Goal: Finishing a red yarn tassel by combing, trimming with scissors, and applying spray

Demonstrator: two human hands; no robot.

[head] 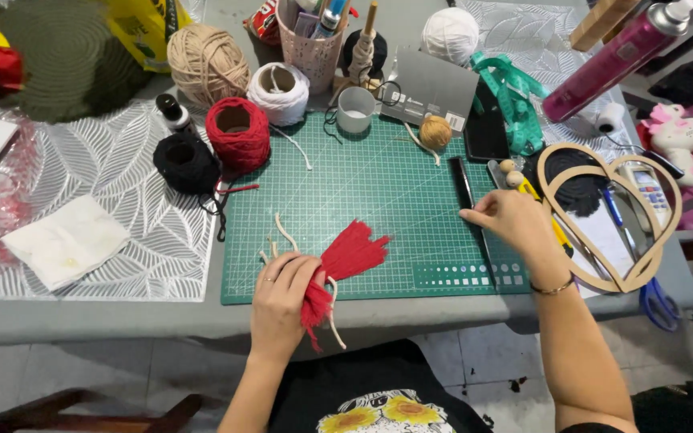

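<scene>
Left hand (pixel 281 298) clamped around red yarn tassel with cream cord ends (pixel 345 261), at near edge of green gridded cutting mat (pixel 378 184). Right hand (pixel 511 220) pinches lower end of slim black comb (pixel 468 200) on mat's right side; wooden heart-shaped frame (pixel 615 216) just beside.

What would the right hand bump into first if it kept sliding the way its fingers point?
The right hand points left, toward the black comb lying on the green cutting mat. Its fingertips look almost on the comb's lower end, so it probably meets that first. Past the comb, the mat looks bare.
</scene>
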